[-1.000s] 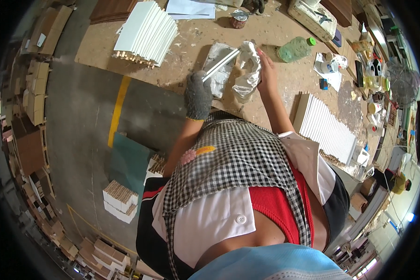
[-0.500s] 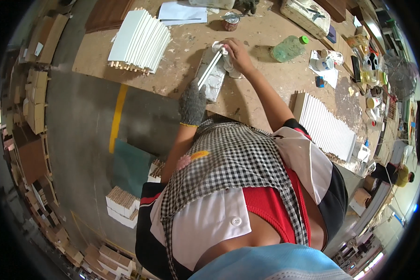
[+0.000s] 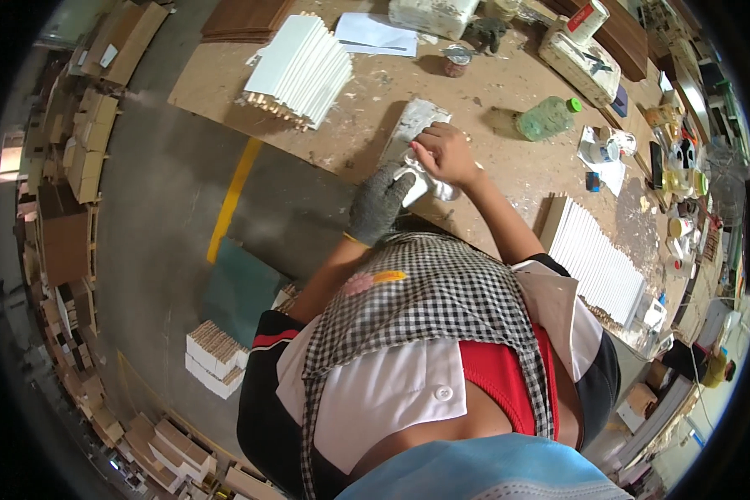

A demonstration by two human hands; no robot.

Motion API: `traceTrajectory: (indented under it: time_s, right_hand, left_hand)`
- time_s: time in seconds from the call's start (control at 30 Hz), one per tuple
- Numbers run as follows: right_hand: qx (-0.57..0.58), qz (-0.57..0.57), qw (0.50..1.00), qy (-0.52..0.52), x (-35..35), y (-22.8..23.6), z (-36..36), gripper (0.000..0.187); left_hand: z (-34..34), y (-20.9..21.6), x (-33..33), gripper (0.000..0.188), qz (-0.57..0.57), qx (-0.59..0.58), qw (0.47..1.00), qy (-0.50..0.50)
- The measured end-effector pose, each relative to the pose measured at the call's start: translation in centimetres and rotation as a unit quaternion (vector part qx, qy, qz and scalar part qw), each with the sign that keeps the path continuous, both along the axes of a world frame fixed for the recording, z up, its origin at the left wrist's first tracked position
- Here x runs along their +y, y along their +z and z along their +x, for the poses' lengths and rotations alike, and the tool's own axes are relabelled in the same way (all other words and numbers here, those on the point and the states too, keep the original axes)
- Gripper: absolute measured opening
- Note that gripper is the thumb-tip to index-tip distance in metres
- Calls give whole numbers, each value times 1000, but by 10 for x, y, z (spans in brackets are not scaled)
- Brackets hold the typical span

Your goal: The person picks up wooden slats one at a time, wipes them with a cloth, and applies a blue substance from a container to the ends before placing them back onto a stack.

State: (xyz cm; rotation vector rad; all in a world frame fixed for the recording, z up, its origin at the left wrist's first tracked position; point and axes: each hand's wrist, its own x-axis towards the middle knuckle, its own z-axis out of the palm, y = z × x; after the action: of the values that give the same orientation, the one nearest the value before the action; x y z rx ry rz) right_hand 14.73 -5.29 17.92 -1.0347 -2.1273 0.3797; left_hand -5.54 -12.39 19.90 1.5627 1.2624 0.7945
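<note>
My left hand [image 3: 377,202], in a dark grey knitted glove, is closed on a narrow white slat [image 3: 410,198] near the table's front edge. Just to its right, my bare right hand [image 3: 447,155] is closed around a crumpled white cloth [image 3: 443,191] that lies against the slat. Most of the slat is hidden by the glove and the cloth. Behind both hands lies a long, paint-smeared whitish block [image 3: 418,119] on the brown worktable [image 3: 350,146].
A stack of white slats [image 3: 300,68] stands at the back left, another row of slats [image 3: 593,258] at the right. Behind my hands are a small tin [image 3: 456,62] and a green-capped bottle [image 3: 548,119]. White cups [image 3: 606,152] stand farther right.
Both hands have come nearer to me along the slat, and the right hand with the cloth now meets the glove. More of the block shows. The whole view has shifted slightly.
</note>
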Motion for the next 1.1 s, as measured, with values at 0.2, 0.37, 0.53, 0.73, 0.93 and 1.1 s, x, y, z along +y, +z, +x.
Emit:
traceTrajectory:
  time_s: [0.2,0.37,0.53,0.73,0.93,1.1]
  right_hand:
    - [-48,83,994,61,-14,60,-11,22]
    - [-53,119,988,85,4,71,17,21]
    - [271,-73,917,-283,14,21,155,26]
    - [549,-121,782,-270,-56,-14,167,32]
    - [752,-223,606,-131,-148,-19,175,38]
    - [757,-285,490,-326,-224,-34,177,47]
  left_hand:
    - [-45,16,25,53,170,89,930,-313]
    - [-47,59,17,50,-182,-100,940,-270]
    - [-101,81,41,57,-68,-75,977,-189]
    - [-126,113,152,81,316,396,857,88]
    - [-142,78,205,99,193,451,866,99]
    - [-140,77,214,80,191,386,898,90]
